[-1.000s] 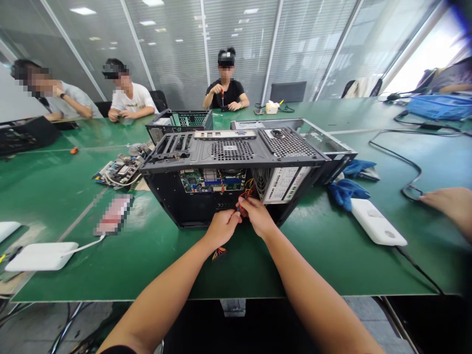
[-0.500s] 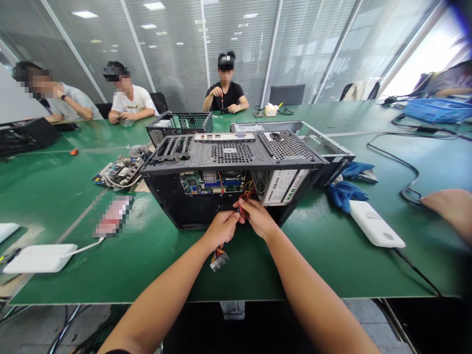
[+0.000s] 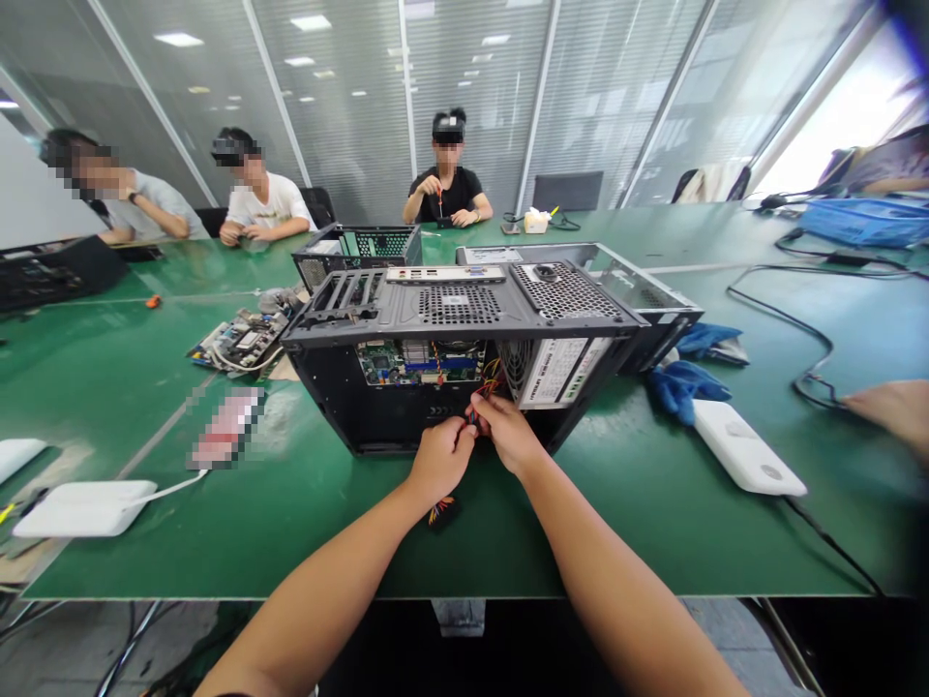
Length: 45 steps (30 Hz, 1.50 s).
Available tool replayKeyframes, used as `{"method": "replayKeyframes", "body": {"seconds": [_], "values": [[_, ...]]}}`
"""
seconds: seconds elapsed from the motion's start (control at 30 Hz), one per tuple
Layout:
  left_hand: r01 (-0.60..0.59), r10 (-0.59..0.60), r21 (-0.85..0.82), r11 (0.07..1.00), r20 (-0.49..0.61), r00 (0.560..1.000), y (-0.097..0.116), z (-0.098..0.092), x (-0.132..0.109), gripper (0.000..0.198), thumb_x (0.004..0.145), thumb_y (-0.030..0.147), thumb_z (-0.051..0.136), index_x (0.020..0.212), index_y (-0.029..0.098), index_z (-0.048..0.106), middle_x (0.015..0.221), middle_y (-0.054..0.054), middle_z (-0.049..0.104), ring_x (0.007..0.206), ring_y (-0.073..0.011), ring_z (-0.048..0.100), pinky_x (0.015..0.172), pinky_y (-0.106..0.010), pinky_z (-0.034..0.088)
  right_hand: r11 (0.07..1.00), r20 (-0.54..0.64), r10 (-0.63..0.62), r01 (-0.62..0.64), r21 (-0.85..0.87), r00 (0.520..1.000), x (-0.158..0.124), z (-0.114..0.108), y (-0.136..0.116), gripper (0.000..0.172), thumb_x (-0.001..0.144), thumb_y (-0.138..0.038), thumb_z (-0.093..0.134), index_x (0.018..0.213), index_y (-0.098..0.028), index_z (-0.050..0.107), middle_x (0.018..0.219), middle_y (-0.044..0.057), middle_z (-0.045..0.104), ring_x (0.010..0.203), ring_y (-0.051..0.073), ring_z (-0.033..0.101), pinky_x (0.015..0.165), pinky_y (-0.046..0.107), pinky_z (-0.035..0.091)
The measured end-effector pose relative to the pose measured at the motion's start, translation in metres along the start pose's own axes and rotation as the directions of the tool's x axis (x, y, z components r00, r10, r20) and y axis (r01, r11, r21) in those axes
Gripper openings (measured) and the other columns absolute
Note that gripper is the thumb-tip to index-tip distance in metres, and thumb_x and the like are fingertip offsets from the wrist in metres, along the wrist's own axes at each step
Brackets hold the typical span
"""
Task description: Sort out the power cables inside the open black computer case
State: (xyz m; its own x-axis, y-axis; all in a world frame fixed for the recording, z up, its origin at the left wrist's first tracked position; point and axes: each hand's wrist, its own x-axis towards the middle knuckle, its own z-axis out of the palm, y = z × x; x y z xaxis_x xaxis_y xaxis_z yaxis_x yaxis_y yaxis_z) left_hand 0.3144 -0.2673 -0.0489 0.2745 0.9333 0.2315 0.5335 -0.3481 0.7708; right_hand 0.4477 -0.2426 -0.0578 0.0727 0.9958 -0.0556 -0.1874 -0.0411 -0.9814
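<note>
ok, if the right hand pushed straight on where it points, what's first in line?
The right hand pinches the wire bundle at the computer case opening; past that, probably the motherboard, depth unclear.

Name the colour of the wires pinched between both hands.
The wires are mostly red, with yellow and black strands, clearest in the head view.

Blue gloves (image 3: 682, 387) are lying beside a white box (image 3: 747, 450); a loose circuit board (image 3: 236, 341) is sitting on the green table (image 3: 108, 373).
</note>
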Motion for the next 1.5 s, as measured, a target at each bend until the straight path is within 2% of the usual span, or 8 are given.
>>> {"method": "replayKeyframes", "body": {"seconds": [0.17,0.27,0.4,0.63,1.03,1.17,1.33,1.5], "values": [[0.075,-0.072,-0.112,0.991,0.032,0.997,-0.0014,0.002,0.0006,0.019,0.089,0.03,0.046,0.078,0.017,0.056,0.055,0.003,0.05,0.05,-0.0107,0.049,0.052,-0.021,0.032,0.999,-0.028,-0.014,0.013,-0.046,1.0,-0.0003,0.0003,0.0009,0.047,0.064,-0.065,0.069,0.064,-0.018,0.064,0.05,-0.005,0.043,0.051,0.01,0.036,0.052,0.027,0.029],[0.255,-0.191,-0.362,0.897,0.202,0.96,-0.0029,0.0019,0.0013,0.023,0.092,0.037,0.042,0.085,0.018,0.052,0.043,0.009,0.042,0.034,-0.0088,0.04,0.041,-0.019,0.03,1.0,-0.012,0.015,-0.015,-0.024,1.0,-0.0012,-0.0002,0.0007,0.046,0.064,-0.064,0.07,0.066,-0.018,0.064,0.051,-0.005,0.044,0.052,0.011,0.04,0.053,0.027,0.03],[0.357,-0.188,-0.519,0.777,0.35,0.918,-0.0011,-0.0009,0.0019,0.027,0.092,0.042,0.041,0.086,0.017,0.05,0.042,0.009,0.045,0.027,-0.0066,0.036,0.033,-0.017,0.028,0.998,0.047,0.05,-0.051,0.027,0.998,-0.0023,-0.001,-0.0008,0.046,0.066,-0.063,0.069,0.068,-0.017,0.065,0.053,-0.004,0.048,0.053,0.012,0.043,0.054,0.027,0.032],[0.302,-0.217,-0.424,0.854,0.238,0.947,0.0029,-0.0013,0.0011,0.025,0.088,0.036,0.049,0.082,0.013,0.058,0.075,-0.004,0.068,0.038,-0.0068,0.055,0.038,-0.017,0.041,0.999,-0.045,0.014,-0.016,-0.045,0.999,-0.0046,0.0012,-0.0048,0.044,0.065,-0.062,0.07,0.062,-0.019,0.063,0.052,-0.003,0.048,0.052,0.011,0.038,0.053,0.028,0.03],[0.048,-0.048,-0.004,0.999,0.021,0.999,0.0028,0.0021,-0.0034,0.025,0.091,0.028,0.046,0.075,0.017,0.061,0.059,-0.002,0.063,0.043,-0.0104,0.057,0.044,-0.019,0.039,0.991,-0.119,-0.046,0.03,-0.128,0.992,-0.0023,0.0039,0.0043,0.042,0.069,-0.061,0.066,0.063,-0.019,0.064,0.062,0.001,0.058,0.057,0.014,0.044,0.058,0.029,0.032],[0.188,-0.17,-0.198,0.962,0.104,0.98,0.0028,0.0028,-0.0021,0.025,0.09,0.033,0.047,0.076,0.016,0.058,0.059,0.0,0.062,0.038,-0.0103,0.057,0.038,-0.018,0.038,0.993,-0.12,-0.034,0.02,-0.117,0.992,-0.0047,0.0048,0.0005,0.043,0.068,-0.061,0.068,0.062,-0.019,0.063,0.061,0.001,0.057,0.058,0.014,0.045,0.058,0.03,0.033],[0.377,-0.297,-0.558,0.739,0.233,0.926,0.0022,0.0047,0.0029,0.022,0.084,0.036,0.056,0.081,0.013,0.057,0.067,-0.003,0.065,0.048,-0.0135,0.065,0.036,-0.017,0.041,0.997,-0.089,-0.001,-0.005,-0.074,0.996,-0.007,0.0054,-0.0034,0.045,0.068,-0.063,0.068,0.064,-0.019,0.063,0.057,-0.001,0.054,0.055,0.013,0.043,0.056,0.029,0.034],[0.399,-0.308,-0.596,0.696,0.255,0.917,0.0024,0.0031,0.0044,0.025,0.081,0.037,0.06,0.077,0.013,0.055,0.066,-0.003,0.066,0.038,-0.0076,0.056,0.032,-0.014,0.033,0.999,-0.075,0.016,-0.018,-0.028,0.997,-0.0066,0.0053,-0.002,0.044,0.067,-0.062,0.068,0.065,-0.019,0.063,0.055,-0.002,0.051,0.053,0.013,0.043,0.054,0.029,0.034]]}}
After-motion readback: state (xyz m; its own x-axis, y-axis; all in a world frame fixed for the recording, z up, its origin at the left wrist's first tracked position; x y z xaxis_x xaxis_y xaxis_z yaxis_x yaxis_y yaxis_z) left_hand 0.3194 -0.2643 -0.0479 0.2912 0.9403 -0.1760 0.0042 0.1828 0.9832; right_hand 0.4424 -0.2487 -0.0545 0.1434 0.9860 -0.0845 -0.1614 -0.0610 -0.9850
